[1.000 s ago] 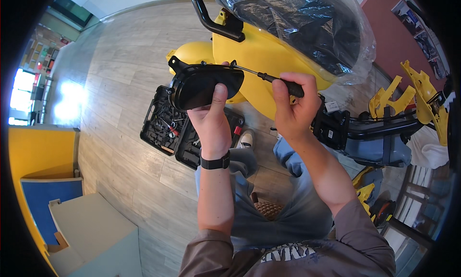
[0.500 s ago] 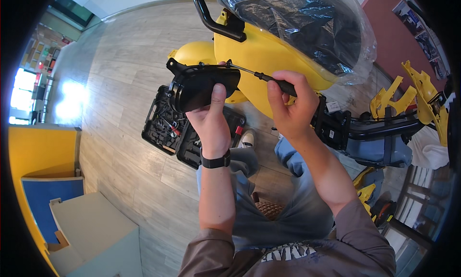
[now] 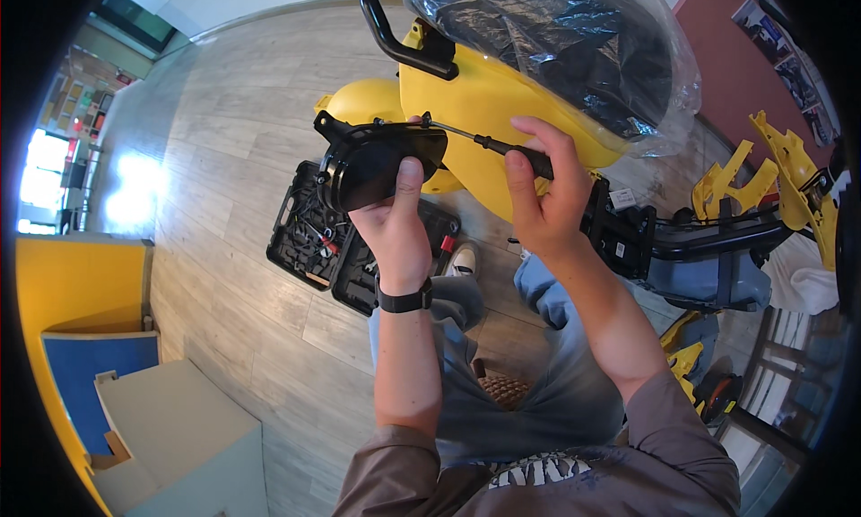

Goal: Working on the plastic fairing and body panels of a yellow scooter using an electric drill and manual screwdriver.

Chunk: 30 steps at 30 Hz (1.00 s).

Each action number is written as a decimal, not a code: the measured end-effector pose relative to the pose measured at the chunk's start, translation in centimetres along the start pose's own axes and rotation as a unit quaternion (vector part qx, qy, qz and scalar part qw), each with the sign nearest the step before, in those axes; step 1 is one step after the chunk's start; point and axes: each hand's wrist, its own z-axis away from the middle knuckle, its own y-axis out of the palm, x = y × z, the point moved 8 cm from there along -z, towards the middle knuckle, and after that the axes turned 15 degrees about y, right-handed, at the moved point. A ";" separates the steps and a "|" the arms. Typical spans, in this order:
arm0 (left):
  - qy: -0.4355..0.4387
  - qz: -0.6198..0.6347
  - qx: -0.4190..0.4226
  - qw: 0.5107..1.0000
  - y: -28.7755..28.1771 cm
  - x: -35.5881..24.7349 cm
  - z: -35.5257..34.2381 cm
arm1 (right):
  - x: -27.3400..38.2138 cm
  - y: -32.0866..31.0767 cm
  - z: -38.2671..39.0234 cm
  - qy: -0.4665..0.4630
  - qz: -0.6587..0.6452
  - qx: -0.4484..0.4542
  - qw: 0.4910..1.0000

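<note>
Three flat-sided furnishings well to the left of both hands: an upright yellow panel (image 3: 85,279), a rectangular blue panel (image 3: 99,382) and, nearest, a pale grey box-shaped cabinet (image 3: 175,418). Next, toward the hands, a stretch of grey wood-look floor (image 3: 215,176). Below the left hand (image 3: 395,228), spread open on that floor, a black plastic tool case (image 3: 350,293) with assorted tools inside, partly hidden by hand and wrist.

Held up in the left hand, a glossy black rounded unit (image 3: 369,174) with a lug at its upper left; clasped at its lower right, thumb pressed across the smooth dark face, other fingers mostly hidden behind. Around the left wrist, a dark strap (image 3: 405,298). Past both hands, a bent black tubular bar (image 3: 381,33) and a smooth yellow body shell (image 3: 489,100).

Between the hands, a slim black-handled screwdriver (image 3: 491,144), metal shaft reaching to a small black fitting on the unit's upper edge; too small to tell whether seated. In the right hand (image 3: 549,203), the handle: loosely held, half open, thumb against it, index finger raised and nearly straight, remaining fingers partly hidden.

Beyond the right hand, a plastic-wrapped black seat (image 3: 556,42). Just right of it, a black metal frame (image 3: 621,239); farther right, moulded yellow parts (image 3: 794,163) and rumpled white cloth (image 3: 800,284).
</note>
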 end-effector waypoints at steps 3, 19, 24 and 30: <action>0.003 0.008 0.000 1.000 0.1 -0.1 0.0 | -0.6 -0.2 0.0 0.011 0.003 0.012 1.000; 0.003 0.011 -0.011 1.000 -0.1 -0.1 0.0 | -0.4 0.4 0.4 0.037 0.022 0.021 0.999; -0.006 0.027 -0.023 0.999 0.2 -0.2 0.0 | -0.7 0.4 0.1 0.082 0.027 0.050 0.995; -0.018 0.030 -0.027 0.999 0.2 -0.3 -0.1 | 0.0 0.7 0.7 0.022 0.011 0.042 0.999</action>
